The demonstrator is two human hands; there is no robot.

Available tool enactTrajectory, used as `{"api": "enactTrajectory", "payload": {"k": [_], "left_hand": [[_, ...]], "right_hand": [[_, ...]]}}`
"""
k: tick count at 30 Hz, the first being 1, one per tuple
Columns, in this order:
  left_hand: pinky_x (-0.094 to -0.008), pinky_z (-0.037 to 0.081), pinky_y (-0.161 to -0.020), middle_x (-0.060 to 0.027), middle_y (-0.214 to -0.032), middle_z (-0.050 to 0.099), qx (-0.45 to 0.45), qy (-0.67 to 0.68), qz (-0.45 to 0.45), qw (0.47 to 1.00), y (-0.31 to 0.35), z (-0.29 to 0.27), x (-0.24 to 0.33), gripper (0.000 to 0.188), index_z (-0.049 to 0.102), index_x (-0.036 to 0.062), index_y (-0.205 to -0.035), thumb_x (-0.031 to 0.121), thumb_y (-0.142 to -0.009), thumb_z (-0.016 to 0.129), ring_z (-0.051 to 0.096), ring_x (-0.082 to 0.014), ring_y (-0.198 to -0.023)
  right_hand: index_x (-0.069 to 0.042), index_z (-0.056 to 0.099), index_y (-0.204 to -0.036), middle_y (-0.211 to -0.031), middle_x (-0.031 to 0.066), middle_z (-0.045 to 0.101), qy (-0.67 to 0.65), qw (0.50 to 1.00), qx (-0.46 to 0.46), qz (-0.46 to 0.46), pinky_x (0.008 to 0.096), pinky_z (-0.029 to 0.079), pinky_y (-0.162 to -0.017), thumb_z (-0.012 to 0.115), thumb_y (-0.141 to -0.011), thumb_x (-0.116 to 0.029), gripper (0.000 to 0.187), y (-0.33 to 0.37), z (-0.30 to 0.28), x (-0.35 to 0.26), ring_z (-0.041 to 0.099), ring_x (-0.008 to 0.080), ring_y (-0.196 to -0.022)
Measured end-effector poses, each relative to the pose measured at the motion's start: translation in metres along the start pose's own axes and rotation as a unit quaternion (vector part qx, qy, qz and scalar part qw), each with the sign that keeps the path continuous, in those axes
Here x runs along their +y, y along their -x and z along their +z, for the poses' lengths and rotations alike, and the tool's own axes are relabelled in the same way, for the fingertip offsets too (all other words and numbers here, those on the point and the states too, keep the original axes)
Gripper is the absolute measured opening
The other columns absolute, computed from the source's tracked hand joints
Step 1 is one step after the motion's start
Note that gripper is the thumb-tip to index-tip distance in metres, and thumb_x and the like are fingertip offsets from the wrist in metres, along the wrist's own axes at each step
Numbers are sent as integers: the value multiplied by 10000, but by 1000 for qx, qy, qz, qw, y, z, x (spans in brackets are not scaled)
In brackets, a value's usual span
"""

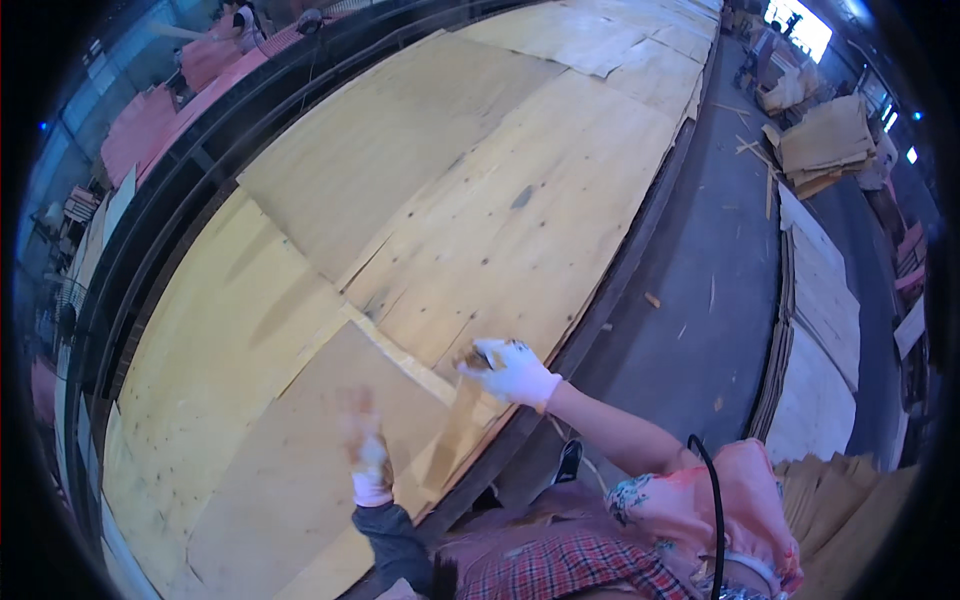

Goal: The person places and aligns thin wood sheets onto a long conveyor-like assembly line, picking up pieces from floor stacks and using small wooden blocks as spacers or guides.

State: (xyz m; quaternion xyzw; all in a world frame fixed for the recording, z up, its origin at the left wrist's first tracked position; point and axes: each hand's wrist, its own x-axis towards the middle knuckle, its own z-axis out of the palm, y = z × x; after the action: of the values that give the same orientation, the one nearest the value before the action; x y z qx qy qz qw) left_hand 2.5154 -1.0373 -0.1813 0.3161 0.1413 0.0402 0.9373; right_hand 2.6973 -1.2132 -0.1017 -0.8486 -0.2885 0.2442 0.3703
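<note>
Long veneer-covered bench point(480, 200); right hand point(512, 372) pinches a veneer strip point(462, 420); blurred left hand point(366, 452), grip unclear

veneer sheets point(450, 200): pale yellow-tan with small dark knots, centre of frame
right hand point(512, 372): white glove with pink cuff
left hand point(368, 455): blurred yellowish glove with pink cuff, dark blue sleeve
apron point(590, 565): red-and-dark plaid, bottom edge
floor point(700, 290): dark grey, right
stacked sheets point(830, 140): tan, upper right
</note>
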Motion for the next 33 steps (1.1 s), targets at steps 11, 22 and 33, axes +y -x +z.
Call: {"api": "enactTrajectory", "payload": {"k": [11, 22, 33], "left_hand": [[-197, 413, -591, 8, -726, 554, -145, -475, -167, 852, -39, 257, -137, 257, 541, 28, -1036, 227, -879, 503, 499, -52, -640], [-205, 428, -500, -82, -762, 581, -235, -279, -127, 922, -168, 352, -121, 315, 508, -4, -1077, 247, -893, 466, 527, -92, -554], [-214, 420, -459, -111, -863, 622, -67, -229, -92, 967, -235, 272, -71, 353, 519, -35, -1101, 238, -881, 481, 502, -99, -477]], "right_hand": [[-45, 593, -955, -753, 47, 607, -394, 906, -156, 16, 257, 478, -657, 570, -814, -299, 292, 85, -154, 158, 594, 157, -741], [-87, 608, -961, -771, 63, 629, -12, 998, 4, -64, 296, 463, -544, 576, -787, -353, 319, 56, -337, 88, 596, 165, -626], [-29, 492, -1039, -871, 151, 606, -177, 982, 0, 67, 236, 469, -558, 495, -851, -171, 236, -45, -279, 138, 600, 179, -667]]}}
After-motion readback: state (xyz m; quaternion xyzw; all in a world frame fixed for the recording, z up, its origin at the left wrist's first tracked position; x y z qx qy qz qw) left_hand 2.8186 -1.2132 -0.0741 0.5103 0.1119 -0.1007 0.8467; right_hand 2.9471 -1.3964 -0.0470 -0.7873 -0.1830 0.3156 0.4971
